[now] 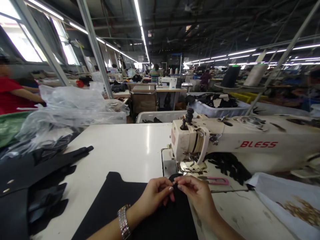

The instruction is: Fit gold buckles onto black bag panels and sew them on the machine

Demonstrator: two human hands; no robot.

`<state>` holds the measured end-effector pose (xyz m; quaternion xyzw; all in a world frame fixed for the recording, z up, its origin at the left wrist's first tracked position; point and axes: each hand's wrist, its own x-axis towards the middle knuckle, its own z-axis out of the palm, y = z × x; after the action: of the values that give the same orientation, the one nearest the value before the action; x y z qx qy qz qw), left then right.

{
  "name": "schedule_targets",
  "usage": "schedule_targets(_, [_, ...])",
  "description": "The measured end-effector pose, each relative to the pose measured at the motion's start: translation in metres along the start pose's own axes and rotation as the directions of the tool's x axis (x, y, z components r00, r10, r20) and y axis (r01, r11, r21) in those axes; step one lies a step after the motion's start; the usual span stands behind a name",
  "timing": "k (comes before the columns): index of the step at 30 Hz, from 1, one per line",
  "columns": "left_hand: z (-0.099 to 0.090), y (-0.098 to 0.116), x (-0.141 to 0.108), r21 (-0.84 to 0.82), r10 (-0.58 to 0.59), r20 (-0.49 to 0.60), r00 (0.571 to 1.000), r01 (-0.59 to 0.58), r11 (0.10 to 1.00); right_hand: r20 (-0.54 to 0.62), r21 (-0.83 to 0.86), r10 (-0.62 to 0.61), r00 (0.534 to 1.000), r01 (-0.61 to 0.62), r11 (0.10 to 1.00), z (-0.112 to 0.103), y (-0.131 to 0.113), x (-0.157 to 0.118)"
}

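Note:
My left hand [156, 195], with a metal watch [123, 221] on its wrist, is closed in a pinch. My right hand [198, 193] pinches too, its fingertips meeting those of the left. Whatever small thing sits between the fingertips is mostly hidden. Under both hands a flat black panel [112, 206] lies on the table, and its rounded right tab [175, 176] reaches toward the sewing machine [187, 140]. Just beyond my fingers is the presser foot area [188, 167]. Pink-handled thread snips [217, 180] lie right of my right hand.
Black pieces with straps [15, 186] are stacked at the left on the white table [125, 143]. On the right, a white bag [270, 183] holds gold-coloured metal parts [301, 210]. Black scraps [227, 165] lie under the machine arm. A person in red [12, 90] stands far left.

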<state>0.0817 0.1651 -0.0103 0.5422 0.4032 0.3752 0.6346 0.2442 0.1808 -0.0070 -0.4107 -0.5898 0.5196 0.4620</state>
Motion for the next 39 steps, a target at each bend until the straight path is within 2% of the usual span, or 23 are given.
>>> schedule_targets(5, [-0.001, 0.001, 0.001, -0.037, -0.006, -0.019, 1.000, 0.006, 0.999, 0.027, -0.019, -0.038, 0.999, 0.038, 0.999, -0.002, -0.001, 0.000])
schedule_targets(9, [0.000, 0.003, 0.001, -0.025, -0.008, -0.060, 0.998, 0.007, 1.000, 0.062, -0.142, -0.116, 0.991, 0.124, 0.982, -0.005, 0.001, 0.002])
schedule_targets(11, [0.001, 0.003, 0.001, 0.009, -0.003, -0.084, 0.996, 0.004, 1.000, 0.045, -0.164, -0.119, 0.992, 0.125, 0.979, -0.006, 0.002, 0.003])
schedule_targets(15, [0.002, 0.002, 0.001, 0.086, -0.002, -0.123, 0.992, 0.013, 0.996, 0.013, -0.097, 0.009, 1.000, -0.008, 0.995, -0.004, 0.003, 0.005])
schedule_targets(19, [0.003, 0.002, 0.001, 0.133, -0.007, -0.140, 0.990, 0.025, 0.991, 0.051, 0.018, 0.147, 0.988, -0.148, 0.989, -0.002, 0.002, 0.007])
schedule_targets(24, [0.002, 0.001, 0.000, 0.165, 0.012, -0.145, 0.989, 0.012, 0.986, 0.103, 0.111, 0.246, 0.964, -0.256, 0.960, 0.001, 0.004, 0.009])
schedule_targets(32, [-0.001, -0.002, -0.001, 0.335, 0.096, -0.132, 0.987, -0.046, 0.941, 0.070, 0.047, 0.251, 0.965, -0.254, 0.966, -0.001, 0.012, 0.007])
schedule_targets(36, [0.000, 0.001, -0.003, 0.461, 0.170, -0.114, 0.979, -0.099, 0.882, 0.114, 0.000, 0.271, 0.956, -0.273, 0.962, 0.001, 0.008, 0.006])
schedule_targets(39, [0.001, 0.003, -0.003, 0.491, 0.171, -0.119, 0.978, -0.092, 0.866, 0.129, -0.045, 0.270, 0.954, -0.266, 0.963, 0.003, 0.008, 0.006])
